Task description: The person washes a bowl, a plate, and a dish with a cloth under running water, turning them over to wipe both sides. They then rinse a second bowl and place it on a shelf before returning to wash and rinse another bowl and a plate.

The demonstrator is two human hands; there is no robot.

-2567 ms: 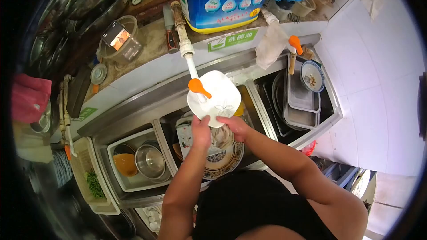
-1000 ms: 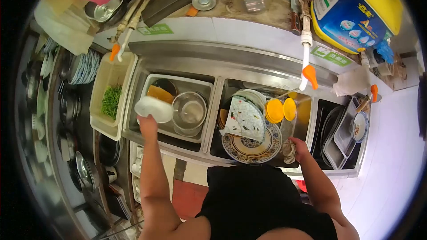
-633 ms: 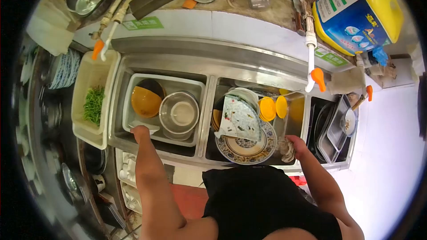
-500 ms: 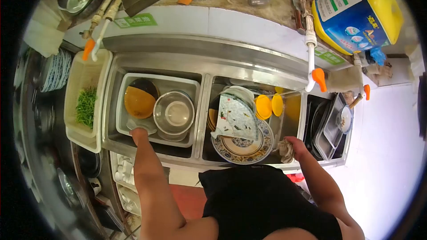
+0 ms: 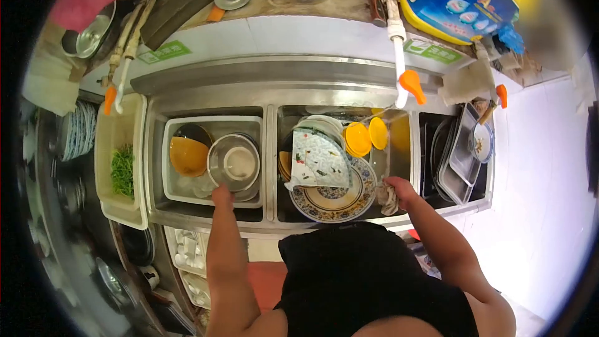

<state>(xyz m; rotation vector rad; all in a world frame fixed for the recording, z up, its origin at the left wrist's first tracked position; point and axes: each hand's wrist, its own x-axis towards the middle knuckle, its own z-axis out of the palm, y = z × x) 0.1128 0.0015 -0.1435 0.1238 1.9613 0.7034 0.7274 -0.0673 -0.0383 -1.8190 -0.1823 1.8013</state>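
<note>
White dish released; left hand [image 5: 221,195] now empty beside steel bowl [image 5: 233,162].

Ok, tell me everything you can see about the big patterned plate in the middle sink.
The patterned plate is round and looks ceramic, with a cream centre and a dark blue, ornate rim band. It lies nearly flat at the front of the middle sink basin. A soiled white square plate with green flecks rests tilted over its back part, hiding that side. The right hand, holding a rag, is just beside its right edge.

Sink [image 5: 206,90] brushed steel; bowl [image 5: 233,163] shiny metal; tub [image 5: 121,209] matt plastic; rag [image 5: 387,198] limp cloth; plate [image 5: 331,196] glossy ceramic.
</note>
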